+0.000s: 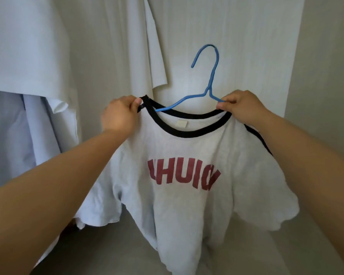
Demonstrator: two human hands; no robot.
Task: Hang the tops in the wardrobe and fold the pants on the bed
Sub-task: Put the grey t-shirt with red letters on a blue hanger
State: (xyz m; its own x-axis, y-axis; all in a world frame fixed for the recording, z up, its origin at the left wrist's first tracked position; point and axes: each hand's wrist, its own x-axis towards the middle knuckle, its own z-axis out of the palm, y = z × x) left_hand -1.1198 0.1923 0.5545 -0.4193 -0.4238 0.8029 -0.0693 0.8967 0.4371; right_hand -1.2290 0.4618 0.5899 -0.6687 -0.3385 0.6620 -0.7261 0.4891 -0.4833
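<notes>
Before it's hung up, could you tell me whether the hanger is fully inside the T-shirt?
Partly: the hanger left arm shows above the T-shirt collar.

Across the chest of the pale T-shirt (187,205) ran dark red block capitals that read roughly "HUI", with the first and last letters lost in folds, while the small neck label (181,123) bore nothing legible.

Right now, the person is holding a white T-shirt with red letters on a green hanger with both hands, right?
Not quite: the hanger is blue, not green, as the head view shows. The rest holds: the left hand and right hand both grip the white T-shirt with red letters.
</notes>
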